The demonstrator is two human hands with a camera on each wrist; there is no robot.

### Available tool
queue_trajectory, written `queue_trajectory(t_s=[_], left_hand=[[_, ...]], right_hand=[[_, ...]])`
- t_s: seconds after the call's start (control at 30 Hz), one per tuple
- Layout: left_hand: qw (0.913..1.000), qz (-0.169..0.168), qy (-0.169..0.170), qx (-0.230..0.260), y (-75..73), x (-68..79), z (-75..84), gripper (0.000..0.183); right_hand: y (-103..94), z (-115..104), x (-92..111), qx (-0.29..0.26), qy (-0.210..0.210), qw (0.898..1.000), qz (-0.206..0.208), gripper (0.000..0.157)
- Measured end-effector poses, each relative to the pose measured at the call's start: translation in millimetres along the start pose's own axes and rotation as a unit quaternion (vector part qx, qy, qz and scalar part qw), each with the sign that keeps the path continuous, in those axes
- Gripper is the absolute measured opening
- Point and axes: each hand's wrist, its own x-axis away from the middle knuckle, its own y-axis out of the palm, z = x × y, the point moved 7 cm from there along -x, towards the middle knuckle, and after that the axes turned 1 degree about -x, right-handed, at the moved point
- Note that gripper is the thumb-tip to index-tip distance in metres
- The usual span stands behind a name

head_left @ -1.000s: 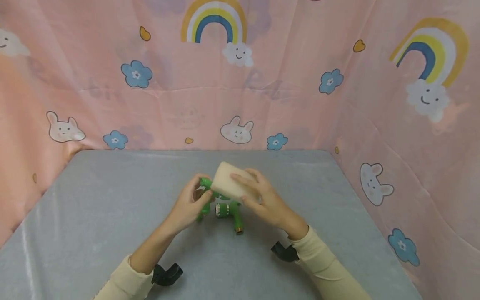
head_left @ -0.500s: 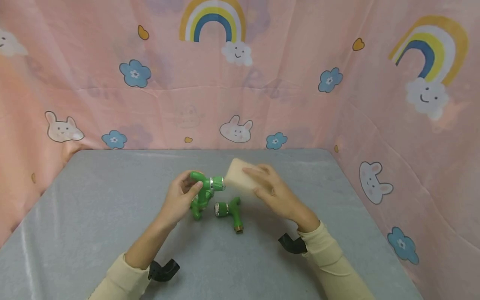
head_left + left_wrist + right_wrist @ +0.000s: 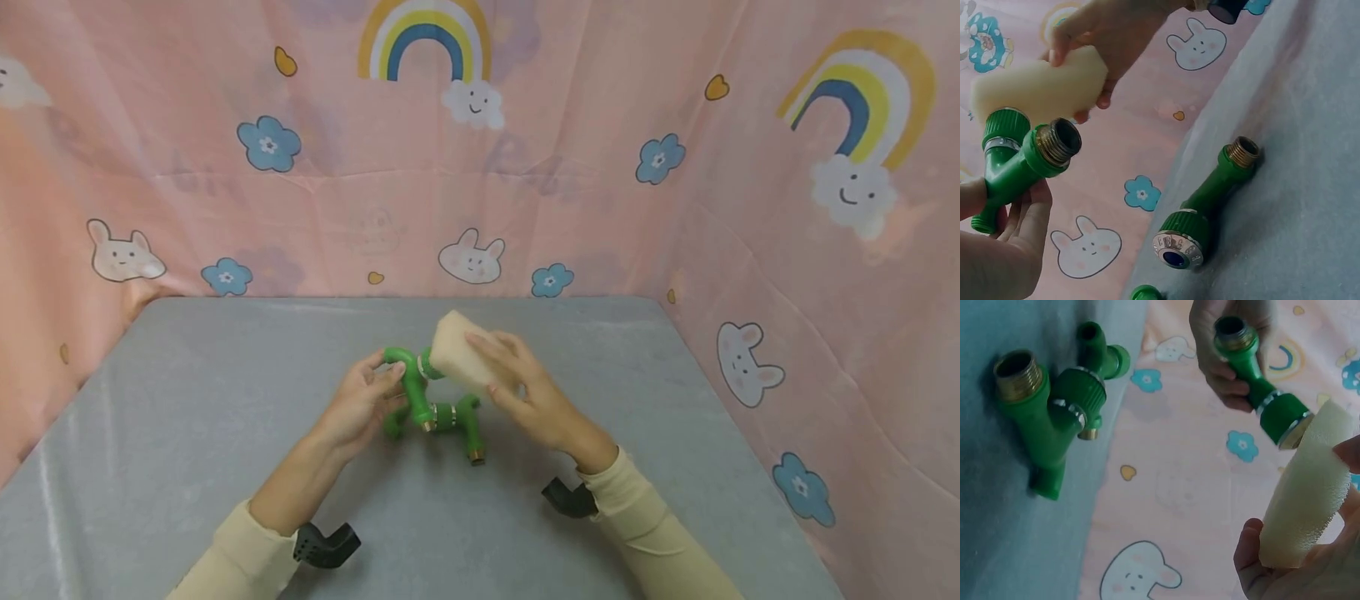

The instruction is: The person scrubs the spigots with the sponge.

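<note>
A green plastic tap [image 3: 413, 387] with a brass threaded end is gripped in my left hand [image 3: 354, 408], thumb across its body. My right hand [image 3: 542, 404] holds a cream sponge block [image 3: 459, 352] between thumb and fingers. The sponge meets the end of the held tap's ribbed knob [image 3: 1285, 419] in the right wrist view and covers part of the knob in the head view. Below lies a second green tap [image 3: 471, 433] on the table. Another green tap [image 3: 1102, 355] rests just beyond it, mostly hidden behind my left hand's tap in the head view.
The grey cloth-covered table [image 3: 225, 358] ends at a pink printed curtain [image 3: 330, 217] at the back and sides. Black curved mounts [image 3: 327, 546] stick out from both sleeve cuffs, low over the table.
The sponge swung right, off the tap, then came back left onto its knob. My left hand has turned the tap, so its threaded end now points down toward the front.
</note>
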Motion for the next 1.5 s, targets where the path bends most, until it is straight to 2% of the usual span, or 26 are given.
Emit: queue_trajectory(t_s=[0.2, 0.3, 0.4, 0.47, 0.67, 0.8, 0.97, 1.1, 1.2, 1.37, 1.5], left_hand=[[0.9987, -0.007, -0.014, 0.047, -3.6, 0.7, -0.5, 0.013], [0.9975, 0.000, -0.026, 0.066, -5.7, 0.0, -2.1, 0.014], [0.9960, 0.004, -0.035, 0.081, -5.4, -1.3, -4.3, 0.013], [0.9952, 0.004, -0.041, 0.089, -3.8, -1.7, -5.7, 0.013], [0.9936, -0.003, -0.056, 0.098, 2.1, -1.0, -8.3, 0.021], [0.9916, -0.006, -0.060, 0.114, 2.0, -1.0, -8.1, 0.021], [0.9894, 0.005, -0.056, 0.134, -2.6, -1.0, -6.2, 0.018], [0.9894, 0.001, -0.048, 0.137, -2.9, 0.3, -3.8, 0.018], [0.9895, -0.024, -0.040, 0.137, 1.8, 0.5, -3.3, 0.023], [0.9846, -0.058, -0.035, 0.161, 8.2, -0.6, -3.4, 0.052], [0.9812, -0.060, -0.033, 0.180, 8.6, -0.3, -3.4, 0.056]], right_hand=[[-6.6, 12, -1, 0.010, 0.029, 0.999, -0.010, 0.057], [-11.6, 15, 0, 0.009, 0.032, 0.999, 0.002, 0.058], [-16.2, 13, 1, 0.001, 0.019, 0.999, 0.033, 0.059], [-16.3, 7, 2, 0.009, -0.005, 0.999, 0.052, 0.061], [-2.0, -11, 2, 0.076, -0.069, 0.993, 0.056, 0.062], [0.4, -8, 1, 0.100, -0.067, 0.991, 0.065, 0.062], [-6.6, 3, -1, 0.113, -0.042, 0.990, 0.073, 0.062], [-15.9, 11, -2, 0.067, -0.007, 0.995, 0.076, 0.062], [-17.5, 8, -1, 0.008, -0.004, 0.997, 0.075, 0.062], [-0.2, -3, 1, -0.041, -0.021, 0.999, 0.025, 0.060], [11.6, -4, 1, -0.056, -0.016, 0.998, 0.003, 0.063]])
